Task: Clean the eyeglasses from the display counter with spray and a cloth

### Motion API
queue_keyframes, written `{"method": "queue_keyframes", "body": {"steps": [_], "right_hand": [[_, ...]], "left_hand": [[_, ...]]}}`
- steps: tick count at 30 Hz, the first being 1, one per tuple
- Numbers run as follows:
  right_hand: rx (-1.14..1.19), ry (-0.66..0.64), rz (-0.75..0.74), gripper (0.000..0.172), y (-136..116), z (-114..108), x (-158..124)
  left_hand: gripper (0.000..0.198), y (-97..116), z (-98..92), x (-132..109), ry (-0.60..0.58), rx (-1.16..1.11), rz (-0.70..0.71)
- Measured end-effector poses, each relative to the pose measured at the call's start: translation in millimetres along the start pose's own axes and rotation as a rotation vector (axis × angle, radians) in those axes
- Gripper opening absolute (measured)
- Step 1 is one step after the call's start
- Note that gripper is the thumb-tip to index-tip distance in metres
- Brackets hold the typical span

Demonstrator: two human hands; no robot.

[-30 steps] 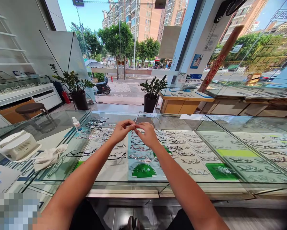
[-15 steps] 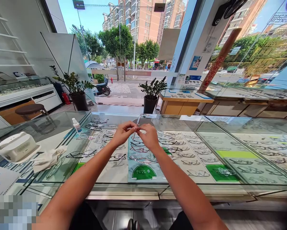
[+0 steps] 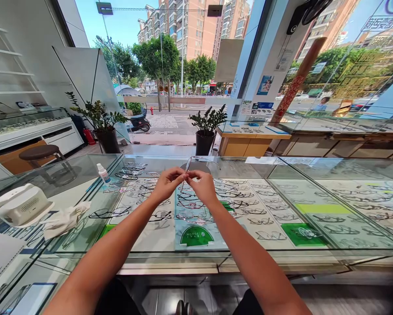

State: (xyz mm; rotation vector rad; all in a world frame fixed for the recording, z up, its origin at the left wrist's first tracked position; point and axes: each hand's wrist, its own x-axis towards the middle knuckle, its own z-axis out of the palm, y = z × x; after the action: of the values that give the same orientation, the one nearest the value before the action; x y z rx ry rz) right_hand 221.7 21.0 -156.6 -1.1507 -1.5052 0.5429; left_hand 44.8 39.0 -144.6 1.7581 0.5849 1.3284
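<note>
Optician's shop, glass display counter (image 3: 265,258) running full width, street behind the windows.

Far L: white device (image 3: 21,205) sat near the counter's L end, close to the corner seam. White cloth (image 3: 63,221) lay crumpled just beside it on the R, touching the glass. Spray bottle (image 3: 102,173) stood upright further back, near the rear edge. Black-framed pair (image 3: 109,213) lay flat on the glass betw. cloth and forearm, apart from both.

Centre: L hand (image 3: 168,183) and R hand (image 3: 203,187) were raised above the glass, well inside the front and rear edges, knuckles nearly meeting. Both were closed to a fingertip pinch on thin-framed spectacles (image 3: 196,165). The spectacles were held off the counter, lens part rising beyond the fingers, one temple slanting down betw. the hands. Forearms crossed the front edge at an angle, with room either side.

Under the glass, below the hands: rows of frames and a green logo card (image 3: 196,235) near the front wall.

R: next counter section met this one at a slanted glass seam; bare glass top ran from the R forearm out to the R edge of view, widest free stretch.

Back: stool (image 3: 39,153) at L, two potted plants (image 3: 207,127) on the floor by the doorway.
</note>
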Motion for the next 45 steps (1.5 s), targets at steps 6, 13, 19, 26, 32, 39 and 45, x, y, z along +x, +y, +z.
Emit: {"method": "queue_keyframes", "body": {"steps": [6,13,19,26,32,39,45], "right_hand": [[0.1,-0.028,0.09,0.049,1.5,-0.7,2.5],[0.095,0.005,0.044,0.046,0.8,1.2,0.8],[0.062,0.008,-0.02,0.046,1.3,1.4,0.7],[0.074,0.023,0.005,0.049,-2.3,1.7,-1.3],[0.103,-0.022,0.075,0.052,-1.4,-0.2,-0.4],[0.027,0.061,-0.05,0.029,-8.9,1.4,-4.0],[0.127,-0.09,-0.169,0.036,-16.2,3.2,-9.1]], "left_hand": [[0.04,2.2,0.4,-0.4,0.001,0.006,0.014],[0.039,3.9,1.2,0.2,-0.003,-0.032,0.009],[0.039,3.7,0.0,1.1,0.007,-0.043,0.013],[0.039,2.2,-0.9,1.5,-0.012,-0.033,0.015],[0.039,0.8,-1.7,1.5,-0.002,-0.03,0.018],[0.037,-3.5,-1.7,0.5,0.045,-0.003,0.009],[0.037,-5.5,-3.9,2.0,0.152,0.124,0.109]]}}
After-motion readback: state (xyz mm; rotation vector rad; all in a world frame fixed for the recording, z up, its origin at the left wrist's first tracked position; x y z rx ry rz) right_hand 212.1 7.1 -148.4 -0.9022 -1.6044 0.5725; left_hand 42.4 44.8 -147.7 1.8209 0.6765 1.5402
